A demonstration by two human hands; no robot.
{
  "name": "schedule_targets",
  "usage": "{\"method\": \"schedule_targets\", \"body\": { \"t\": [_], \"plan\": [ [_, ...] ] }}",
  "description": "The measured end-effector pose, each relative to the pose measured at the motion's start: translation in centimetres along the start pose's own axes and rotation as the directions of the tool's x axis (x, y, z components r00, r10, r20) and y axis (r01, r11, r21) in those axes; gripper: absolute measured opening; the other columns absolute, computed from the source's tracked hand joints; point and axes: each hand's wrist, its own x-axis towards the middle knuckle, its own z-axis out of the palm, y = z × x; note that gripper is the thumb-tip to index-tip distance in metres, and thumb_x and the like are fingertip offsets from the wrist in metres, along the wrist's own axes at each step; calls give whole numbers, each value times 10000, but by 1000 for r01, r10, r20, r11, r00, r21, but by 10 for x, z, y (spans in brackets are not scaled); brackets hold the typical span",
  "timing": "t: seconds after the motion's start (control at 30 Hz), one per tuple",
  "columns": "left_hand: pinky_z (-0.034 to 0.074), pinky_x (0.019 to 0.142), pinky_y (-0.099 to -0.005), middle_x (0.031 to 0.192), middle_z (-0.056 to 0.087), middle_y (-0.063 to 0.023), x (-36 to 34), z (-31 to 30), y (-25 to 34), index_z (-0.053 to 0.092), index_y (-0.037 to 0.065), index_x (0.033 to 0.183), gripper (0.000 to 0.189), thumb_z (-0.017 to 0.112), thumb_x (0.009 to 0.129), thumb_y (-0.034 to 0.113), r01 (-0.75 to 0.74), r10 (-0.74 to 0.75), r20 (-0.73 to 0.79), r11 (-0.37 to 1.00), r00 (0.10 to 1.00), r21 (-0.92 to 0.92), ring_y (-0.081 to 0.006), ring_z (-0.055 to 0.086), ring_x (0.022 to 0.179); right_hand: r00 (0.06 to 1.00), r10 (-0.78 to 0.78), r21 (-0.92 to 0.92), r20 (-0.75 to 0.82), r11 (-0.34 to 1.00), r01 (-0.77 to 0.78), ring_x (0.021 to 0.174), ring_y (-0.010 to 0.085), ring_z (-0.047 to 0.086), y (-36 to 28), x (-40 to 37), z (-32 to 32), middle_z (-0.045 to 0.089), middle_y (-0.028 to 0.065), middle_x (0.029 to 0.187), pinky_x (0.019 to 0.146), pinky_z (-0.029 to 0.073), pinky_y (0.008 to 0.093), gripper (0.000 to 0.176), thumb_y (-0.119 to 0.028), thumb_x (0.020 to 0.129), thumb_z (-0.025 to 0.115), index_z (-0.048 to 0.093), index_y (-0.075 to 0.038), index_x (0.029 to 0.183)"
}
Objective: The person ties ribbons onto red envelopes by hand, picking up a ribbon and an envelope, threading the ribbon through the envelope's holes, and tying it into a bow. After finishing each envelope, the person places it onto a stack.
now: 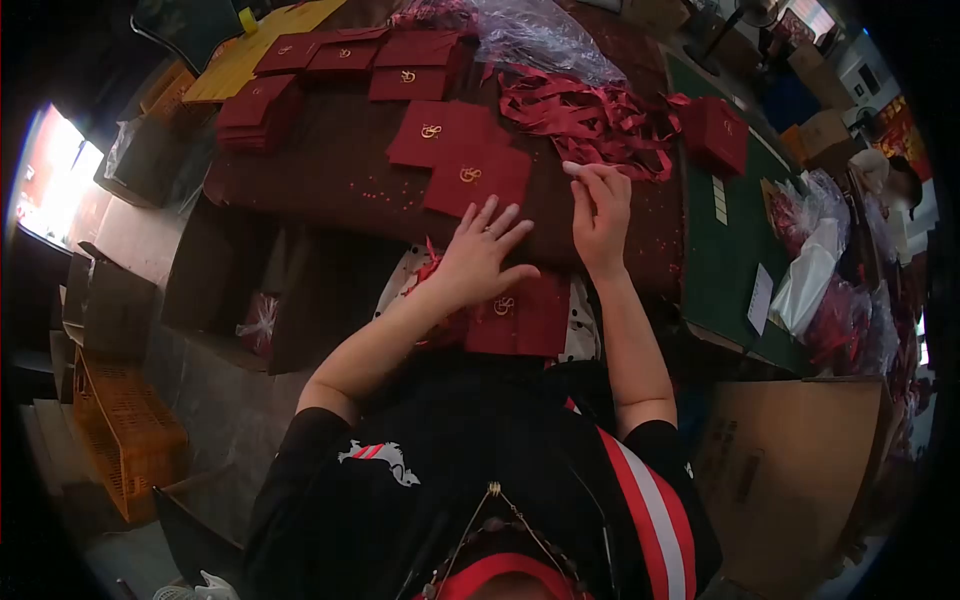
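Observation:
Dark red cards with gold emblems lie on the brown-covered table. My left hand [480, 256] rests with spread fingers at the lower edge of the nearest card [482, 180], which overlaps another card [432, 132]. To its right, my right hand [601, 215] is raised over the table, thumb and forefinger brought together near the red ribbons [575, 115]; anything between the fingertips is too small to make out. Below the table edge, more red pieces with a gold emblem [515, 315] lie on my lap.
Stacks of red cards [408, 75] stand at the back left, beside clear plastic wrap [545, 35]. A red box-like stack [715, 135] sits on the right near a green surface [735, 250]. Cardboard boxes [790, 470] and an orange crate [125, 430] flank me. A person [890, 185] is at far right.

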Motion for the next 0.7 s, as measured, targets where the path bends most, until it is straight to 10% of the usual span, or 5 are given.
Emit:
{"method": "schedule_targets", "body": {
  "t": [0.17,0.27,0.37,0.7],
  "plan": [
    [311,1195,-517,1523,482,-188,-12,-3,24,569,100,1414,646,640,932,524,-151,153,7,980,988,-131,-407,378,1456,978,84,80,189,992,-101,971,288,590,2,-22,25,648,95,1017,872,462,362,249,-19,923,627,722,-68,1147],
    [543,901,-451,1279,620,-152,1,-23,14,646,71,1243,436,732,889,311,94,-152,-279,973,948,-209,-371,590,1183,945,229,158,233,950,-269,966,250,669,4,-34,40,701,108,1023,852,513,339,216,-45,919,664,714,-46,1129],
    [512,945,-442,1169,627,-150,23,-19,-18,655,79,1264,494,759,873,362,436,-413,-323,900,852,1,-357,596,1095,917,306,202,254,911,-360,984,194,714,13,-43,49,742,107,1028,851,548,316,179,-71,914,697,710,-33,1088],
    [537,813,-391,939,654,-95,31,-2,-24,687,61,1122,448,860,733,201,458,-574,-162,768,803,-448,-270,656,887,949,207,77,238,970,-231,862,288,668,5,-45,53,687,98,901,761,528,395,102,-108,864,716,696,-55,948]
  ]
}}
